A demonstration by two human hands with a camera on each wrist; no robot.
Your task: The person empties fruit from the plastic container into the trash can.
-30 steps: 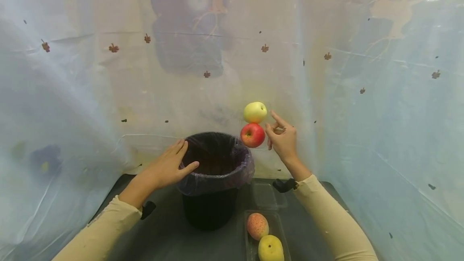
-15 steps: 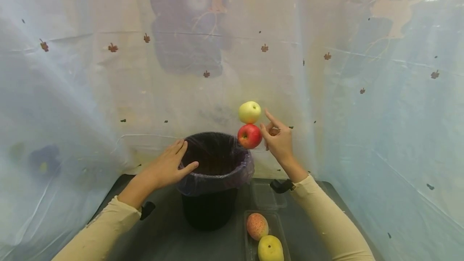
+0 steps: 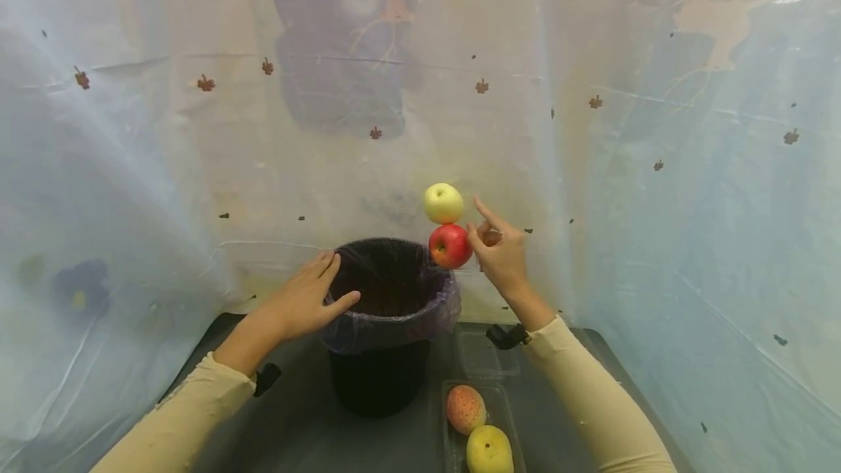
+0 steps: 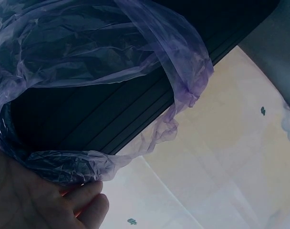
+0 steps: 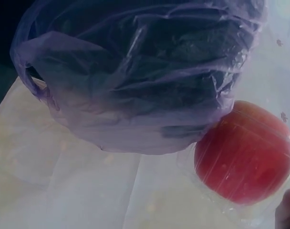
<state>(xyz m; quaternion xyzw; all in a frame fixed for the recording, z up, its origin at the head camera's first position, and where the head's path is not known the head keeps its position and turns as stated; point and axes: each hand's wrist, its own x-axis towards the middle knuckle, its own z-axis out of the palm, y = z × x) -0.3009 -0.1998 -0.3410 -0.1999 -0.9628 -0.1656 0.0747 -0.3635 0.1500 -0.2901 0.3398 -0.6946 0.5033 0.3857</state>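
Hands — left (image 3: 302,301) spread on bin liner (image 3: 397,323), right (image 3: 504,257) pinching apple pack (image 5: 245,155).

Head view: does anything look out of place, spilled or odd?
The red apple and pale yellow fruit seem to float beside the right hand. The right wrist view shows clear plastic around the apple, likely a held container. Nothing looks spilled.

From my head, the widest view looks forward and down on the whole black bin (image 3: 381,382). My left wrist view, left of the bin, faces its purple liner (image 3: 394,334) close up; my right wrist view, on the bin's right, also faces the liner closely. All three share that liner; head and right wrist also share the red apple (image 3: 450,246) near the bin.
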